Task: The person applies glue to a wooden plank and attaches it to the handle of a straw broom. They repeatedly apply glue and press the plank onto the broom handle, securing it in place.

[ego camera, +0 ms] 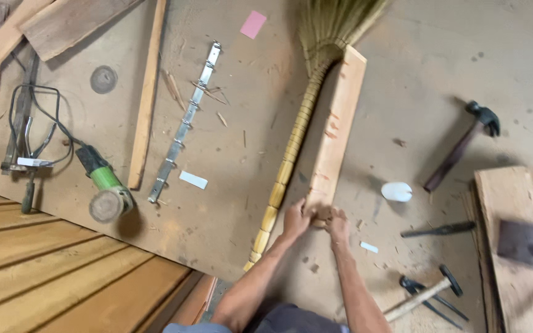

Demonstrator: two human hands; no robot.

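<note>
A long light wood board (335, 126) lies flat on the dusty brown worktop (414, 55). It runs from the hands up and away toward the top of the view. Both hands are on its near end. The left hand (296, 217) sits on the left corner of the end, and the right hand (337, 223) sits on the right corner. The two hands touch each other. The fingers are curled and pressed close together around the end of the board, so the board's end is tucked under them.

A broom (306, 108) with a yellow banded handle lies just beside the board on the left, and its bristles cross over the board's far end. A small white cup (396, 191) sits near the board on the right. Past it lies a hammer with a dark head (464, 145). Closer to the person are a dark chisel (438, 230) and a mallet (424, 296). Well off to the left are a metal hook rail (184, 126), a thin wood strip (146, 92) and a green grinder (105, 185). A pink card (253, 24) lies near the top.
</note>
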